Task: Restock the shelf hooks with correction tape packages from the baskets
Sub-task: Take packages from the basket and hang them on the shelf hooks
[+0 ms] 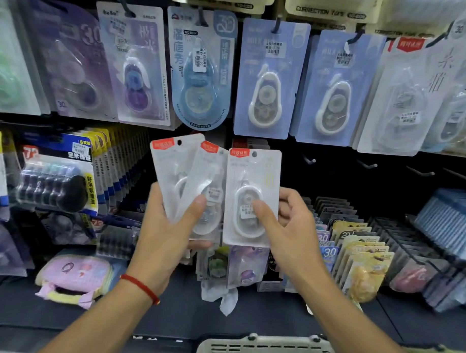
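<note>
Head view looked at a stationery display, both bare hands raised at the centre. The left hand [169, 227] gripped a fanned pair of white correction tape packages [189, 180], thumb pressed across their fronts and fingers curled behind. The right hand [291, 226] pinched a third white package [252, 195], thumb on its clear blister and fingers behind the card; this package stood upright, just beside the fanned pair at their 3 o'clock, its left edge overlapping them. A red cord bracelet [141, 288] circled the left wrist.

At 12 o'clock from the hands, a row of hooks carried hanging packages, among them a blue-carded package [269, 80] and a pale blue rounded one [201, 69]. At 2 o'clock, bare hooks [369, 165] jutted from the dark panel. At 6 o'clock, the rim of a grey basket [268, 346] showed at the lower edge. At 8 o'clock a pink pouch [75, 276] lay on the shelf.
</note>
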